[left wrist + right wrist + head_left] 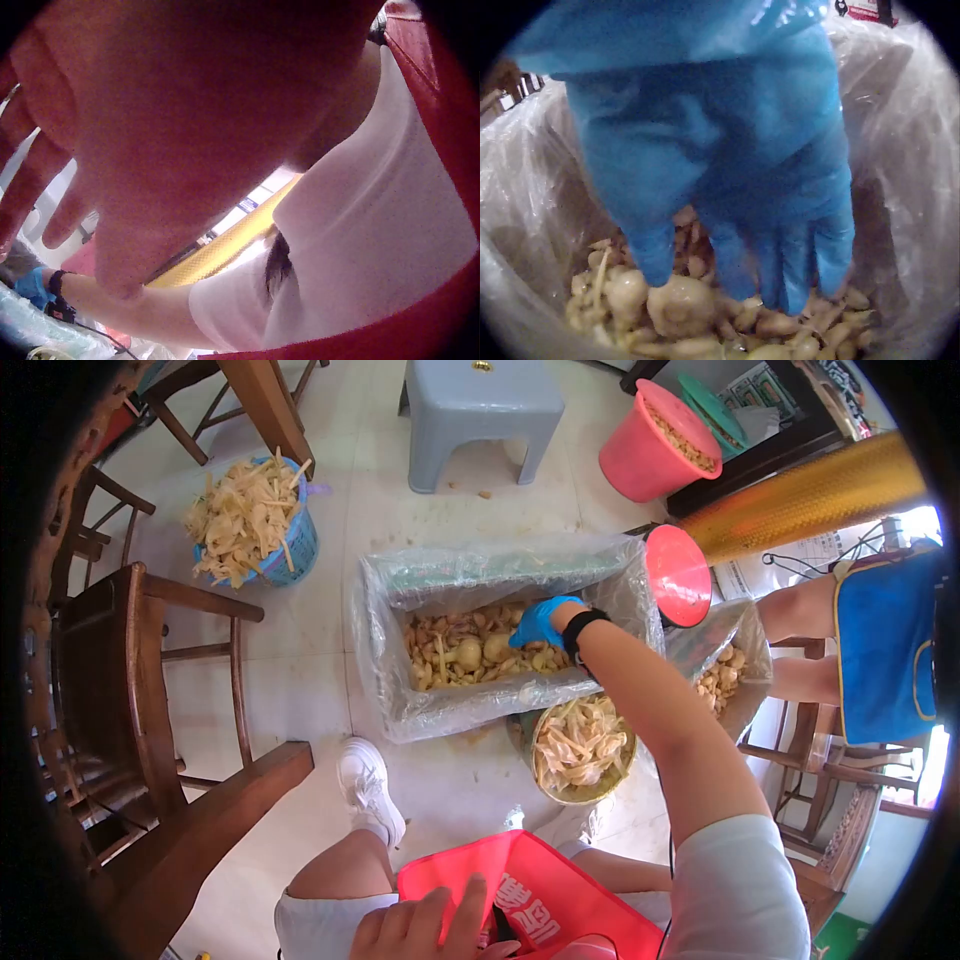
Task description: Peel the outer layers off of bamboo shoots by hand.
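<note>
My right hand (541, 623), in a blue glove, reaches down into a box (372, 650) lined with clear plastic. Loose pale cloves (430, 672) that look like garlic lie in it, with a few whole bulbs (681, 306). In the right wrist view the gloved fingers (733, 262) point down, spread and nearly straight, their tips right at the cloves beside a bulb. My left hand (425, 922) is bare and hovers over the red apron (560, 890) on my lap. Its fingers are extended, with nothing seen in them.
A basket of husks (585, 745) stands against the box's near side; a blue basket (292, 550) of peelings is at left. Right of the box are a red lid (680, 575) and a lined container of cloves (722, 680). A grey stool (485, 420) stands beyond.
</note>
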Demonstrator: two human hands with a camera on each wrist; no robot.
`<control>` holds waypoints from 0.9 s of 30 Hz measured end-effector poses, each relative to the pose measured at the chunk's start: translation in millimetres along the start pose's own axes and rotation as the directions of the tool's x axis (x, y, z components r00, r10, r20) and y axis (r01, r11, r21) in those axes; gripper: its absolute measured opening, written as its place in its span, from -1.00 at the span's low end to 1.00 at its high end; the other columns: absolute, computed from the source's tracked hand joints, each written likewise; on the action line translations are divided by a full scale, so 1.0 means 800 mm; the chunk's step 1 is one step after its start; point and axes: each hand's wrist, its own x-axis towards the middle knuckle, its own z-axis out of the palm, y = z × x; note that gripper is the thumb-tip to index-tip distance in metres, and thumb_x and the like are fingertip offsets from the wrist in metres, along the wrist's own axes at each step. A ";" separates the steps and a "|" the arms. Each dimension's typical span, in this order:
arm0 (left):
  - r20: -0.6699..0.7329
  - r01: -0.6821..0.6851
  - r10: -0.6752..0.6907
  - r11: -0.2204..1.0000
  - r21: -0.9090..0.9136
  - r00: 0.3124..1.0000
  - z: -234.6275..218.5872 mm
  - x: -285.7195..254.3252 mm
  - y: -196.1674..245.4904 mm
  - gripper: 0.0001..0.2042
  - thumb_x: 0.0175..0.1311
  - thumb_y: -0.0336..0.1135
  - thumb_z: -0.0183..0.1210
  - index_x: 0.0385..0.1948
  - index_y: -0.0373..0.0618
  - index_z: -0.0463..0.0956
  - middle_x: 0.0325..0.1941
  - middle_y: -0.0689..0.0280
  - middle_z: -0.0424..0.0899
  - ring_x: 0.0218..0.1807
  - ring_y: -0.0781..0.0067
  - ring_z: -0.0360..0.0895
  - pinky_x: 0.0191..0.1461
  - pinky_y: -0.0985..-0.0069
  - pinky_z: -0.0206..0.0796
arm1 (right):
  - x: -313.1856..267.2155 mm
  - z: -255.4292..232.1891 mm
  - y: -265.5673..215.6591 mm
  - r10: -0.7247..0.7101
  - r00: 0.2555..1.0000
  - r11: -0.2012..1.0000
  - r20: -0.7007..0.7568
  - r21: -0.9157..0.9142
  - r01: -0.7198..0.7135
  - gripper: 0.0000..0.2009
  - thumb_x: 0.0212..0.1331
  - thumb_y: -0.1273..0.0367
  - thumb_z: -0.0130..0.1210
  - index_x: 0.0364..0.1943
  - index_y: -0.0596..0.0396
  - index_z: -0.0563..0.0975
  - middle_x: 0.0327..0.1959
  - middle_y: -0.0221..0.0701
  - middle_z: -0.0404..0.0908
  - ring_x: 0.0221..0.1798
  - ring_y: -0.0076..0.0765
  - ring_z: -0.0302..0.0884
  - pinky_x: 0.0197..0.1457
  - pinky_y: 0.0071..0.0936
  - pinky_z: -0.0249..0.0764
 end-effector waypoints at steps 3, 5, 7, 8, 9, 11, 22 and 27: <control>-0.040 -0.022 0.024 0.999 0.039 0.999 0.004 -0.010 0.000 -0.42 -0.03 -0.13 0.24 0.10 -0.08 0.36 -0.15 0.21 0.50 -0.20 0.18 0.45 -0.13 0.30 0.29 | -0.018 -0.021 -0.031 0.122 0.988 0.991 0.100 0.040 -0.127 -0.36 0.02 -0.21 -0.02 0.01 -0.03 0.53 0.09 -0.25 0.49 0.12 -0.17 0.44 0.09 -0.16 0.37; -0.042 -0.014 0.016 0.999 0.048 0.999 0.001 -0.012 -0.003 -0.42 -0.03 -0.11 0.24 0.10 -0.06 0.36 -0.15 0.23 0.50 -0.20 0.18 0.45 -0.12 0.29 0.29 | -0.001 -0.017 -0.036 0.105 0.992 0.992 0.066 0.069 -0.110 -0.40 0.06 -0.16 -0.01 0.05 -0.04 0.51 0.11 -0.26 0.48 0.12 -0.15 0.44 0.07 -0.10 0.39; -0.028 -0.011 0.013 0.998 0.066 1.000 0.002 -0.013 -0.007 -0.42 -0.03 -0.10 0.24 0.11 -0.05 0.35 -0.15 0.23 0.50 -0.20 0.19 0.45 -0.12 0.29 0.29 | 0.001 -0.020 -0.056 0.063 0.998 0.997 0.019 -0.052 -0.062 -0.35 0.07 -0.18 -0.03 0.10 0.00 0.47 0.16 -0.27 0.44 0.15 -0.12 0.41 0.14 -0.19 0.34; -0.010 -0.008 0.009 0.997 0.080 1.000 0.001 -0.012 -0.011 -0.42 -0.02 -0.10 0.23 0.11 -0.04 0.34 -0.14 0.23 0.50 -0.19 0.19 0.45 -0.11 0.29 0.29 | 0.002 -0.020 -0.063 0.041 0.998 0.999 0.047 -0.030 -0.040 -0.35 0.08 -0.17 -0.04 0.12 -0.01 0.45 0.20 -0.28 0.39 0.16 -0.12 0.41 0.14 -0.18 0.34; -0.009 0.000 0.000 0.997 0.077 1.000 -0.001 -0.010 -0.015 -0.42 -0.02 -0.10 0.23 0.11 -0.04 0.34 -0.14 0.23 0.50 -0.19 0.19 0.45 -0.11 0.29 0.29 | 0.033 -0.006 -0.060 0.035 0.998 0.999 0.052 -0.035 -0.033 -0.35 0.08 -0.17 -0.04 0.12 -0.01 0.45 0.20 -0.28 0.39 0.16 -0.12 0.41 0.14 -0.18 0.34; -0.017 0.007 -0.005 0.997 0.082 1.000 -0.005 -0.006 -0.022 -0.43 0.00 -0.08 0.22 0.11 -0.02 0.34 -0.13 0.23 0.49 -0.18 0.19 0.45 -0.11 0.28 0.29 | 0.116 0.039 -0.046 -0.236 0.962 0.904 0.136 -0.332 0.269 -0.53 0.21 0.15 -0.05 0.23 -0.16 0.34 0.27 -0.29 0.30 0.18 -0.06 0.39 0.03 -0.02 0.44; -0.004 -0.025 0.025 0.999 0.034 1.000 -0.005 -0.016 -0.022 -0.44 0.06 -0.07 0.17 0.12 -0.08 0.33 -0.12 0.20 0.47 -0.17 0.18 0.43 -0.10 0.27 0.27 | -0.008 -0.014 -0.039 0.132 0.963 0.859 0.235 0.458 -0.229 -0.50 -0.17 0.00 0.21 -0.13 -0.02 0.55 -0.01 -0.29 0.51 -0.14 -0.26 0.48 -0.13 -0.27 0.49; -0.005 -0.055 0.056 0.996 0.077 0.998 0.006 -0.027 -0.012 -0.45 0.07 -0.12 0.16 0.13 -0.11 0.32 -0.14 0.17 0.46 -0.20 0.19 0.41 -0.13 0.29 0.26 | 0.018 0.019 0.074 -0.686 0.723 0.679 -0.079 0.287 0.676 -0.61 0.05 0.08 0.12 -0.10 -0.03 0.52 0.00 -0.31 0.45 -0.09 -0.27 0.44 -0.21 -0.33 0.55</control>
